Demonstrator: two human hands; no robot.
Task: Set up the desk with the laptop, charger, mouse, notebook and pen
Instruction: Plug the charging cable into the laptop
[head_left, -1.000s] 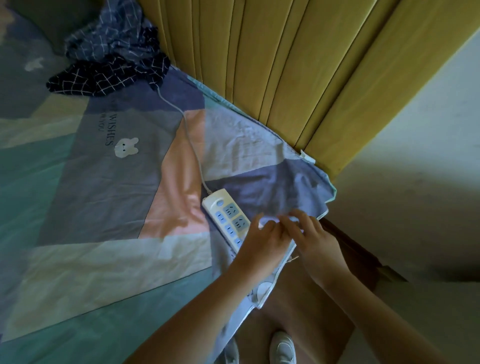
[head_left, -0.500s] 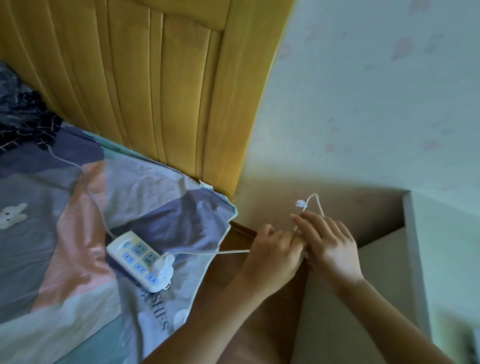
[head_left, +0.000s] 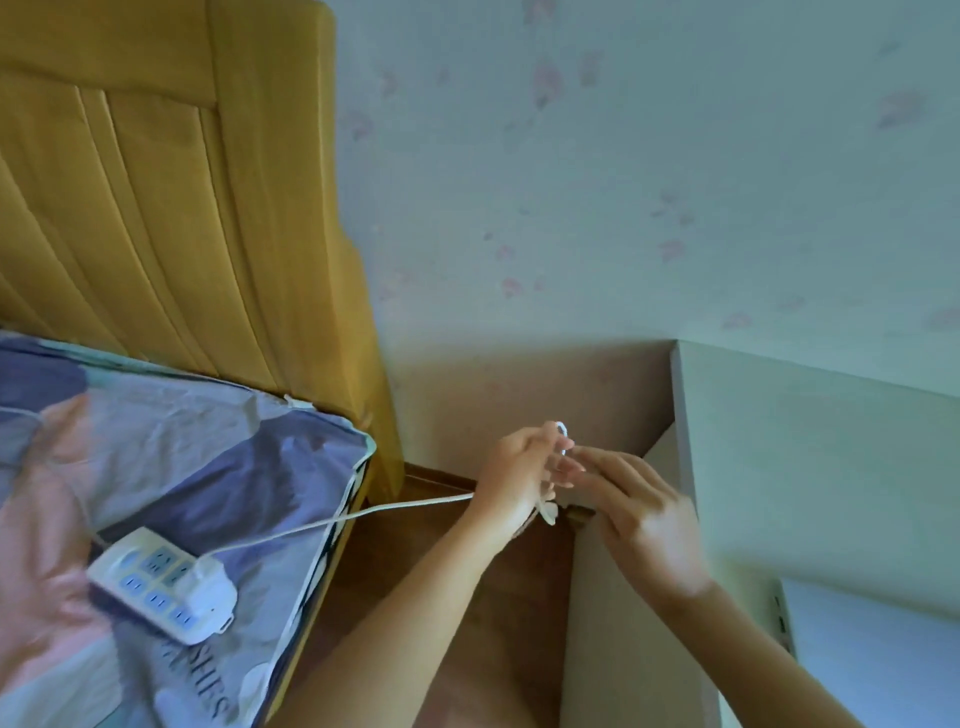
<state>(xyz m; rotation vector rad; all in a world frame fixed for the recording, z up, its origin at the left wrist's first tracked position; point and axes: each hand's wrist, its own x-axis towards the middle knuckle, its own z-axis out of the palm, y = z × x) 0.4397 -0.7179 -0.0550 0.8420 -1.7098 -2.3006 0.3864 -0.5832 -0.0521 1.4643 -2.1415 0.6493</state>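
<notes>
Two bare hands meet in the gap between the bed and a pale desk. The left hand (head_left: 511, 470) is clenched around one thin white charger cable (head_left: 332, 524), whose free end loops up just above its fingertips at the top of the grasp. The right hand (head_left: 636, 512) hovers just beside it with fingers spread and loose, its fingertips (head_left: 569, 465) touching or nearly touching the cable end; whether it grips anything, I cannot tell. From the left hand the cable runs taut, down and leftward across the bed's corner to one white charger plug (head_left: 210, 590), which sits pushed into one white power strip (head_left: 140, 582) with blue sockets. The strip lies flat on the patchwork bedsheet (head_left: 171, 457), near the edge of the bed, and a second, thinner cord leads away from it to the left. One yellow wooden headboard (head_left: 171, 197) stands behind the sheet against the flowered wall (head_left: 623, 182). The desk (head_left: 810, 467) is at the right, with part of one blurred pale slab, perhaps the laptop, showing at the lower right corner.
</notes>
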